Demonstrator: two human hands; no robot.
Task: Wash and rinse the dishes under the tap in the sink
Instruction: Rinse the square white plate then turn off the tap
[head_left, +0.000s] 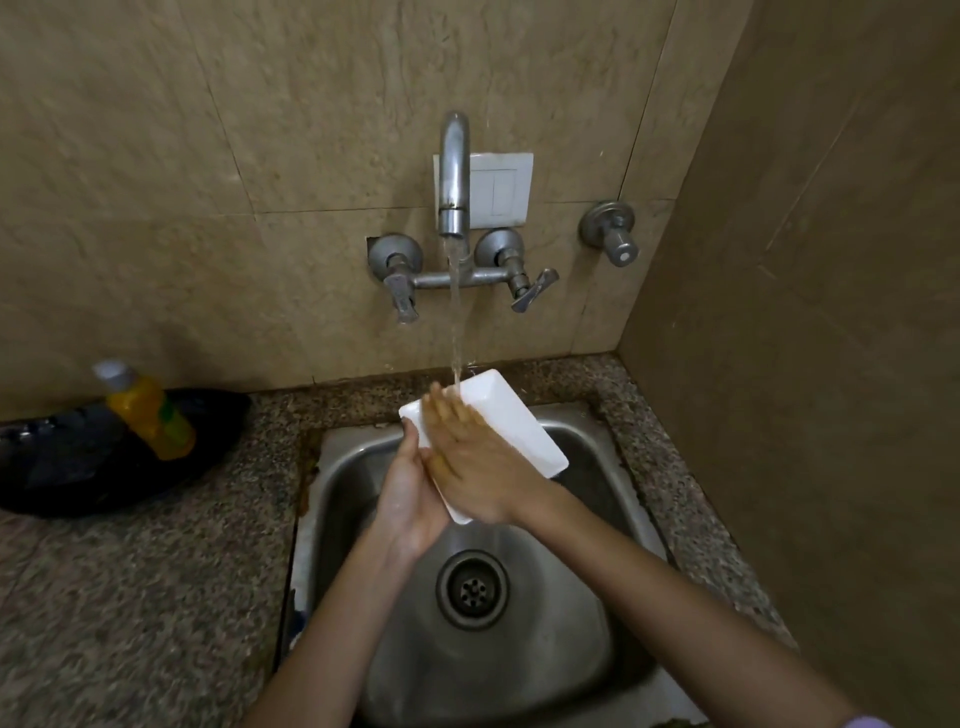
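Observation:
A white rectangular dish (511, 423) is held tilted over the steel sink (530, 649), under the running stream from the wall tap (454, 176). My left hand (410, 493) grips the dish's near left edge from below. My right hand (467, 457) lies flat on the dish's inner face, fingers spread and blurred, with the fingertips in the water. The water strikes the dish's far end.
A yellow dish-soap bottle (148, 410) lies in a black pan (104, 467) on the speckled granite counter at the left. Two tap handles (530, 291) and a separate valve (615, 234) stick out from the wall. A side wall stands close on the right.

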